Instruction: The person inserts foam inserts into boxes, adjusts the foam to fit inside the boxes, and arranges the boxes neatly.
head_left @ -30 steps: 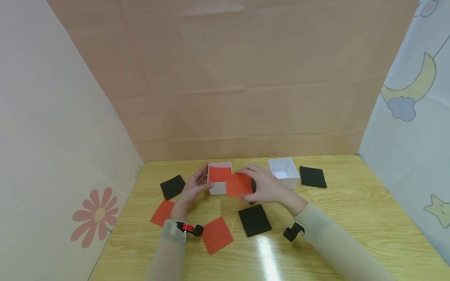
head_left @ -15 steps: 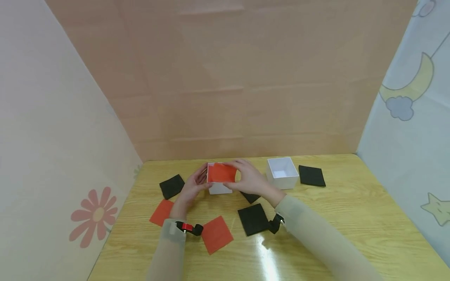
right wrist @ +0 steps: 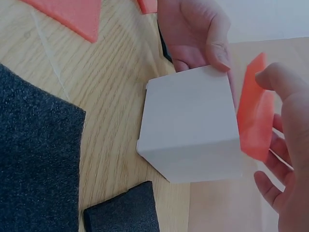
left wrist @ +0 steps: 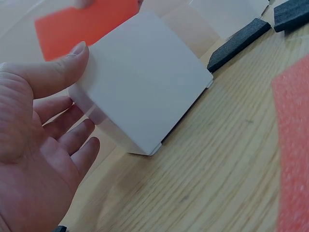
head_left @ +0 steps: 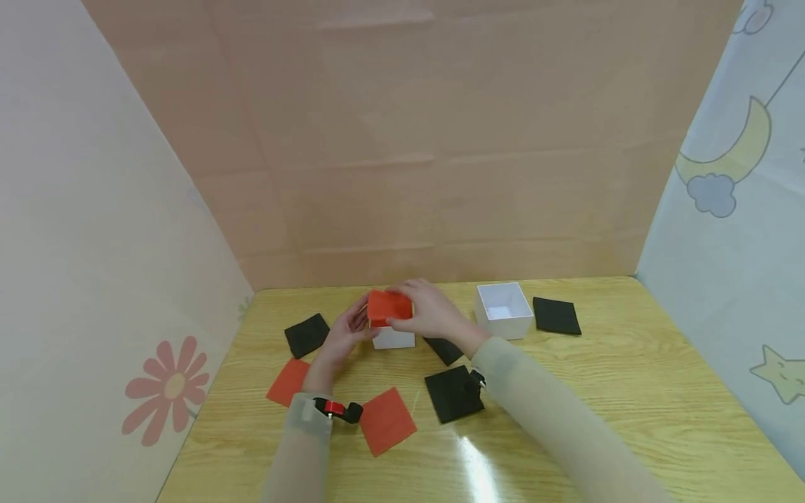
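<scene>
At the back of the table my right hand (head_left: 434, 314) pinches a square red foam sheet (head_left: 385, 306) just over the mouth of the left white box (head_left: 394, 339). In the right wrist view the foam sheet (right wrist: 256, 118) is bent and tilted at the rim, thumb on one face and fingers behind. My left hand (head_left: 342, 341) holds the same box at its left side. The left wrist view has its thumb at the box's (left wrist: 145, 82) front corner, fingers along the side wall. The box's inside is hidden.
A second open white box (head_left: 505, 311) stands to the right, beside a black foam square (head_left: 557, 316). More black foam (head_left: 454, 395) lies in front of the hands. Red squares (head_left: 388, 421) lie nearer and at left, near another black square (head_left: 307, 335). Walls border the table.
My right hand has moved left with the red foam sheet, from beside the box to over its mouth. The left hand has stayed at the box.
</scene>
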Motion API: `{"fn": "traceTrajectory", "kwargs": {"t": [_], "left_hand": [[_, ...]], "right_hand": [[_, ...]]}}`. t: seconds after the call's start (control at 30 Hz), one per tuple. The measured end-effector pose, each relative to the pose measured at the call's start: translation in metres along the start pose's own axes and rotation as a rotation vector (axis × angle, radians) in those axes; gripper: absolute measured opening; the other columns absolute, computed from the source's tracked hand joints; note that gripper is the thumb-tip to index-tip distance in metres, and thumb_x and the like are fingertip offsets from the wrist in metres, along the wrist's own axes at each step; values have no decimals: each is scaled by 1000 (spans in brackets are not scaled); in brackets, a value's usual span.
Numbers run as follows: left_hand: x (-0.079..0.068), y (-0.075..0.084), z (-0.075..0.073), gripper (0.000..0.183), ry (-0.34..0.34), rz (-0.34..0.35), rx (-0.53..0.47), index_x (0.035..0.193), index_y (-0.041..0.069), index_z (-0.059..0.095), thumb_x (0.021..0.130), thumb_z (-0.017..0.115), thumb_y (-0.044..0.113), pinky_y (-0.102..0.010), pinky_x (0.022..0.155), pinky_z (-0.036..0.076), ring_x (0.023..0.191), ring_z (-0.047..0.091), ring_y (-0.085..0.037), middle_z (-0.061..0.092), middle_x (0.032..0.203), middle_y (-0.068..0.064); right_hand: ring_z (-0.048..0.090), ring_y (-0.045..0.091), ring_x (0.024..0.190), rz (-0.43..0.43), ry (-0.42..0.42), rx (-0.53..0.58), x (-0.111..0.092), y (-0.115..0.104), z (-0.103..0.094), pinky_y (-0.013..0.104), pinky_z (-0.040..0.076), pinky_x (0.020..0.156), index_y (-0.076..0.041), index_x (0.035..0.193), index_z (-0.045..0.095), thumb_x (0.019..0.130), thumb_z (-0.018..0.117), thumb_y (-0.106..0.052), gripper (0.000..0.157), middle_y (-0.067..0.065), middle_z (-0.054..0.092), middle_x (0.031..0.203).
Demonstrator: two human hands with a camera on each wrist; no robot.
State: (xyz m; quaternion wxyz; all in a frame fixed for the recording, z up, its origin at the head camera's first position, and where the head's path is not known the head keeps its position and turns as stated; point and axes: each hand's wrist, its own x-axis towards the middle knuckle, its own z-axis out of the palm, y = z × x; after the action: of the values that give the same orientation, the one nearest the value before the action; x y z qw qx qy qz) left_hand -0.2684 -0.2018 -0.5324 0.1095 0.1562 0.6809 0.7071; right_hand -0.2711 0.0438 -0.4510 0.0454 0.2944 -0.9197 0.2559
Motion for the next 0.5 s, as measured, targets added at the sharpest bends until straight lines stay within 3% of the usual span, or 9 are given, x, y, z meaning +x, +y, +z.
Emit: {"fn": "traceTrajectory", "kwargs": {"t": [0.5], "left_hand": [[-1,0,-1,85,-4,3,4,171,14,28,100,72,-3,-41,127,27,160,29,-28,32,174,-9]], "right_hand": [[57,25,124,9,-56,-61,10,1,5,43,55,96,-16,148,64,93,79,-41,62,5,67,142]]}}
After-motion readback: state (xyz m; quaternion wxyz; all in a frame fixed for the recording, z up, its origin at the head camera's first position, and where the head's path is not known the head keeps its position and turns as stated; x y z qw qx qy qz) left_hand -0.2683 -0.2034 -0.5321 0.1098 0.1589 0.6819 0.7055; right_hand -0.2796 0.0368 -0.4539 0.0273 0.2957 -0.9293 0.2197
